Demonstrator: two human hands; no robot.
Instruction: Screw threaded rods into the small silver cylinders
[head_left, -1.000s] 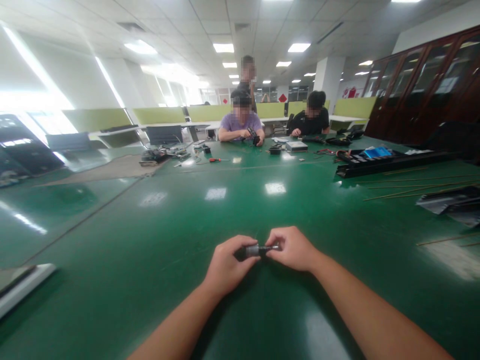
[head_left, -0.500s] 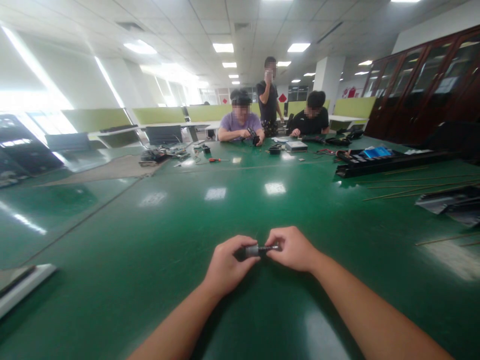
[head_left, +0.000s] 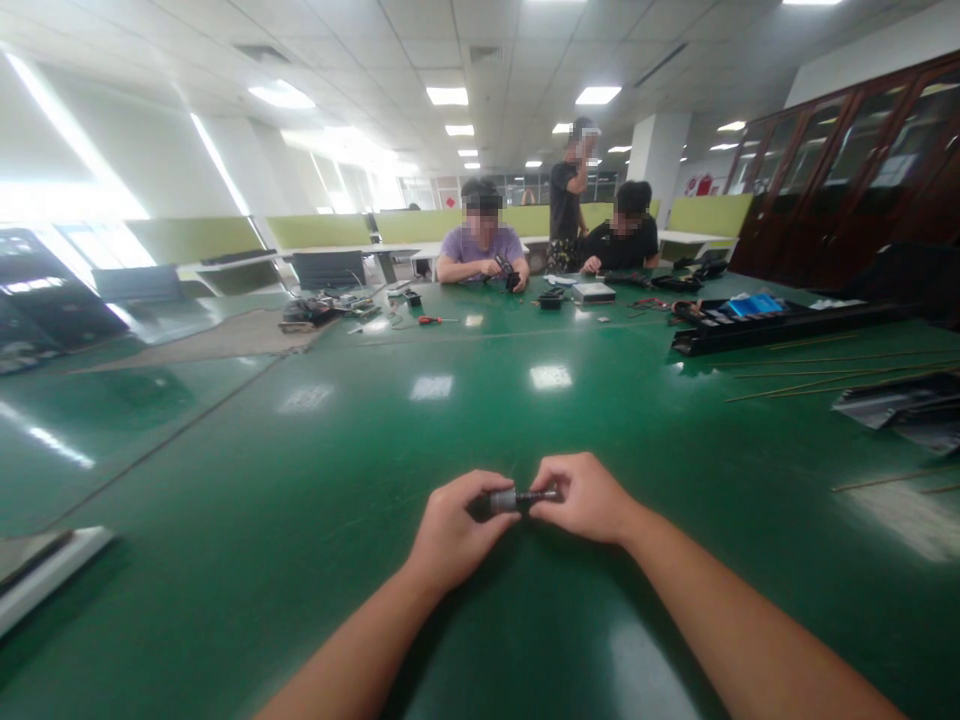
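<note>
My left hand (head_left: 450, 532) is closed, its thumb and fingers curled round a small grey cylinder (head_left: 504, 501) that lies sideways just above the green table. Out of the cylinder's right end sticks a thin dark ridged shaft (head_left: 531, 497). The fingertips of my right hand (head_left: 589, 500) pinch the outer part of that shaft, where something shiny shows. Both hands are low in the middle of the view, with a narrow gap between them. The cylinder's left end is hidden inside my left hand, and its exact kind is unclear.
The green table (head_left: 360, 430) stretches ahead. Thin rods (head_left: 810, 388) and black metal channels (head_left: 765, 335) lie at right. A red-handled screwdriver (head_left: 430, 320) and electronic parts (head_left: 311, 310) lie farther off. Two people sit opposite; one person (head_left: 566, 200) stands behind. A white-edged object (head_left: 67, 575) sits at left.
My hands stay in nearly the same place, with the shaft perhaps showing slightly more between them. The standing person behind has shifted to the right.
</note>
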